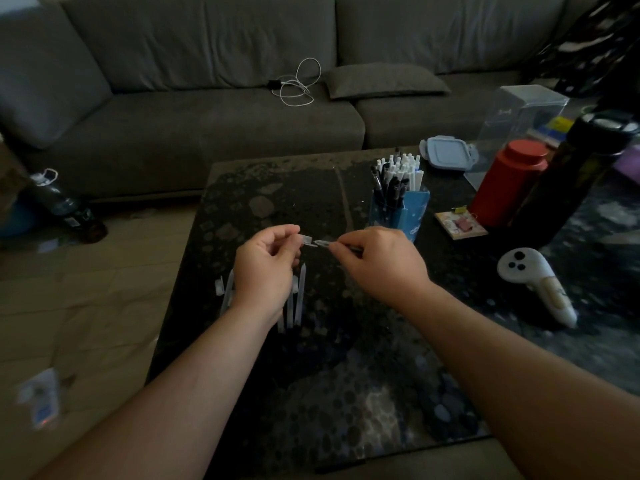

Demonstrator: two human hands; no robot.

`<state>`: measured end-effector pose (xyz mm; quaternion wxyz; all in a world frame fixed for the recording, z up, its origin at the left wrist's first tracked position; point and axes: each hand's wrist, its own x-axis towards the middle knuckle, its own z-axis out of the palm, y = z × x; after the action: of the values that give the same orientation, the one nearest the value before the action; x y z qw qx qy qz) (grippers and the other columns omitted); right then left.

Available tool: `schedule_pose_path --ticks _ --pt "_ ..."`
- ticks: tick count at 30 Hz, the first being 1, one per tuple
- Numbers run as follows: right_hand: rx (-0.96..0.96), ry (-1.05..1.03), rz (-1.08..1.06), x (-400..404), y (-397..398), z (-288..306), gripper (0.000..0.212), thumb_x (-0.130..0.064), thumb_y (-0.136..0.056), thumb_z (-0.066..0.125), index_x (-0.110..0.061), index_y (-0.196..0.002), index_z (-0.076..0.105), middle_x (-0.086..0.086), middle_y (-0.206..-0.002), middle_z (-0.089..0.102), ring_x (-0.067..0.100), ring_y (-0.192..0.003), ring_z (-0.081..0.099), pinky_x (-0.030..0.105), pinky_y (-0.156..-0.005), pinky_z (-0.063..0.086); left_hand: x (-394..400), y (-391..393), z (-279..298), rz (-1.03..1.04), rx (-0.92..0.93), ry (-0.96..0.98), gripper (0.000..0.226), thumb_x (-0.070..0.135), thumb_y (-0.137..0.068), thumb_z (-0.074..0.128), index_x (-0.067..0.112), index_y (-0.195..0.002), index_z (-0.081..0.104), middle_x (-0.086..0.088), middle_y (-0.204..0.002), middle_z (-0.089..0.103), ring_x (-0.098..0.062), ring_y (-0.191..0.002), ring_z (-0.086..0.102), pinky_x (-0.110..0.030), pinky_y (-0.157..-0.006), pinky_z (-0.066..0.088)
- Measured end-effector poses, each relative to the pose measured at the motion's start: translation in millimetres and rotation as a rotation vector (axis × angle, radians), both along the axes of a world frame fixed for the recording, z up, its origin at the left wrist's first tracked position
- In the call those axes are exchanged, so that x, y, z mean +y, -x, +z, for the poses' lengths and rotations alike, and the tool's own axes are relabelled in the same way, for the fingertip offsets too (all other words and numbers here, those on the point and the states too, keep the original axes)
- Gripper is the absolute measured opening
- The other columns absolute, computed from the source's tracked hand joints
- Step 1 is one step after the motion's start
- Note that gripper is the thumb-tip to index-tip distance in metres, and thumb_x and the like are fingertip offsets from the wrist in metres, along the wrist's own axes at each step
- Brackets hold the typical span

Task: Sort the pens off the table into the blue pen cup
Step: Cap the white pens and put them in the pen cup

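Observation:
Above the dark patterned table (332, 393), my left hand (266, 268) pinches a small white pen cap (307, 240). My right hand (381, 261) pinches a pen (323, 242) whose tip points left at the cap, almost touching it; most of the pen's body is hidden by the fingers. Several white pens (300, 296) lie on the table under and behind my left hand, partly hidden. The blue pen cup (401, 211) stands behind my right hand, crowded with white and black pens.
A red canister (509, 183), a tall dark bottle (571, 181), a clear plastic box (519, 123), a grey lidded container (448, 154), a small card with clips (460, 225) and a white controller (533, 282) crowd the table's right side. A grey sofa (207, 126) stands behind.

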<state>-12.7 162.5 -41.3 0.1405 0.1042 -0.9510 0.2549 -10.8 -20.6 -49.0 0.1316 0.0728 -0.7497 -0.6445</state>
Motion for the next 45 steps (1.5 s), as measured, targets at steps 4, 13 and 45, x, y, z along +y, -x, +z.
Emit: schedule_pose_path --ticks 4,13,45 --pt "-0.026 0.011 0.029 -2.2 -1.5 1.4 0.026 -0.055 -0.103 0.058 -0.039 -0.113 0.077 -0.018 -0.085 0.063 -0.001 -0.075 0.06 0.025 -0.063 0.056 2.5 -1.6 -0.3 -0.034 -0.033 0.018 0.016 0.02 -0.102 0.07 0.033 -0.11 0.073 0.011 -0.107 0.077 -0.003 -0.096 0.073 -0.023 -0.085 0.059" --pt "0.048 -0.075 0.052 -12.2 -8.9 6.1 0.02 -0.044 -0.104 0.06 -0.034 -0.113 0.075 -0.014 -0.096 0.069 0.005 -0.082 0.062 0.028 -0.065 0.057 9.7 -0.2 -1.3 0.064 -0.291 -0.459 0.009 0.023 -0.101 0.071 0.023 -0.104 0.079 -0.003 -0.103 0.079 -0.018 -0.1 0.075 -0.036 -0.089 0.062" --pt "0.271 0.646 -0.456 76.0 9.0 90.1 0.008 -0.038 -0.107 0.059 -0.034 -0.105 0.065 -0.01 -0.095 0.068 0.007 -0.089 0.068 0.042 -0.086 0.062 13.6 -8.4 -7.3 -0.273 -0.117 0.154 0.015 0.031 -0.104 0.067 0.043 -0.109 0.073 0.018 -0.103 0.073 0.004 -0.095 0.066 -0.024 -0.088 0.054"
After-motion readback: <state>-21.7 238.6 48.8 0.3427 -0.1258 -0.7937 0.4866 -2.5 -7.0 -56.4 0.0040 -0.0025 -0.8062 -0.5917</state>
